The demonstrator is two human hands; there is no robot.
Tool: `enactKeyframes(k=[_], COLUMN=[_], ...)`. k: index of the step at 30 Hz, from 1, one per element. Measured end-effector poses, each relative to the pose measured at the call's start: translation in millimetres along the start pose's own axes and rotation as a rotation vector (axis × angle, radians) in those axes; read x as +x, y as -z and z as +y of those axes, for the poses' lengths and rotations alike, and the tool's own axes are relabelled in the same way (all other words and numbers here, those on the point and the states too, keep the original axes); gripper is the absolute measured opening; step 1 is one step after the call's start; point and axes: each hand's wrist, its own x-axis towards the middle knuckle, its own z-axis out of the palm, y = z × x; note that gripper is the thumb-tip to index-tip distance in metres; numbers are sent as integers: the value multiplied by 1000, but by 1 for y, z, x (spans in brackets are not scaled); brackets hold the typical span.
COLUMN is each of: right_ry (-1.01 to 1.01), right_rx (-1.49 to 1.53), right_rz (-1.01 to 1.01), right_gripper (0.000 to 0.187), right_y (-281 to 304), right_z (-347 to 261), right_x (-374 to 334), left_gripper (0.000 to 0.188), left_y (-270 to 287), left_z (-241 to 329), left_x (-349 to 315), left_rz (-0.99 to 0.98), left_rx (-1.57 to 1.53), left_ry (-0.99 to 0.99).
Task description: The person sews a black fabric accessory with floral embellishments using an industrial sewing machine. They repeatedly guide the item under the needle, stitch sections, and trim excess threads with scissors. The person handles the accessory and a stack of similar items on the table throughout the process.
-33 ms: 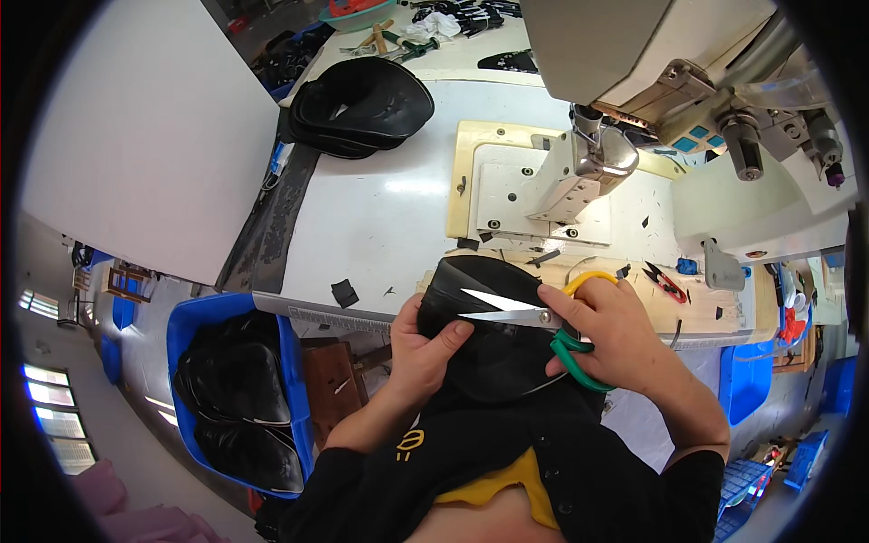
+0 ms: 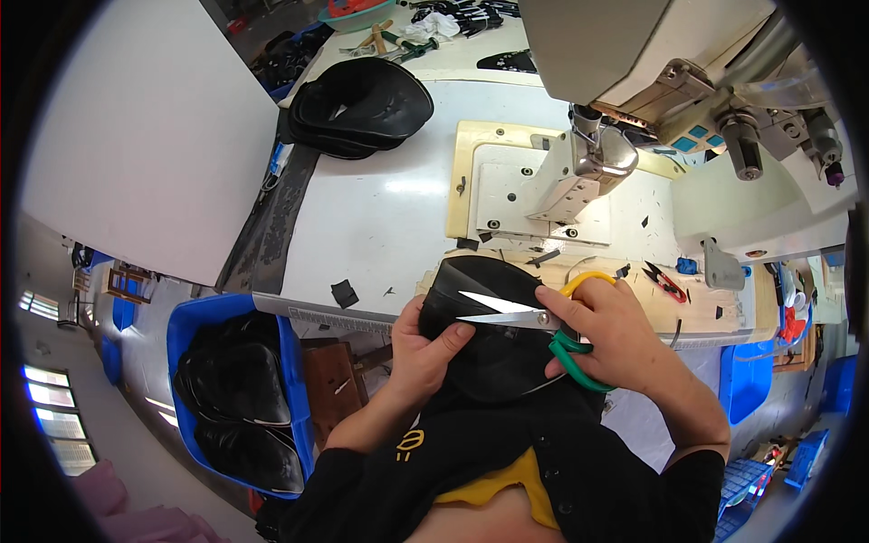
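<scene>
My right hand [image 2: 617, 337] holds a pair of scissors [image 2: 527, 318], one handle loop yellow and the other green. Their blades stand apart and point left, lying over a black curved piece [image 2: 496, 362] with a smooth, leather-like surface. My left hand [image 2: 422, 355] pinches the left edge of that piece, thumb on top and fingers behind. The upper blade is clear of my left thumb; the lower blade's tip comes close to it. Whether any material sits between the blades I cannot tell. The piece's lower part rests against my dark shirt.
A sewing machine [image 2: 588, 167] stands ahead on the white table [image 2: 362, 226]. Similar black pieces [image 2: 362, 104] are stacked at its far left, and more fill a blue bin [image 2: 303, 389] at lower left. Red-handled snips [image 2: 665, 282] and black scraps [image 2: 344, 293] lie near the front edge.
</scene>
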Motion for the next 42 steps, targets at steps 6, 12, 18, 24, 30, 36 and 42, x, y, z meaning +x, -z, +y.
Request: enactKeyframes(k=[6,12,18,24,30,36,42], right_ry=[80,-68,33,-9,9,-205,-45], right_rx=[-68,13,-48,-7,-26,8,-93], right_rz=[51,87,58,123,100,127,42], right_gripper=[82,69,68,67,67,68,62], right_y=[-7,-5,-6,-16,-16,-34,-76], right_z=[3,8,8,11,13,26,15], right_x=[-2,-5,-10,-11,-4,-9,-7], left_gripper=[27,32,34,36,39,18,17], left_y=[5,0,5,2,0,40,79], left_z=[-1,3,-2,3,3,19,32], left_x=[0,6,9,12,13,59,92], left_rz=[-13,64,87,100,141,33,7], left_rx=[14,-34,-141,-155,-164,379,1592], left_ry=[16,58,86,108,116,192,-137])
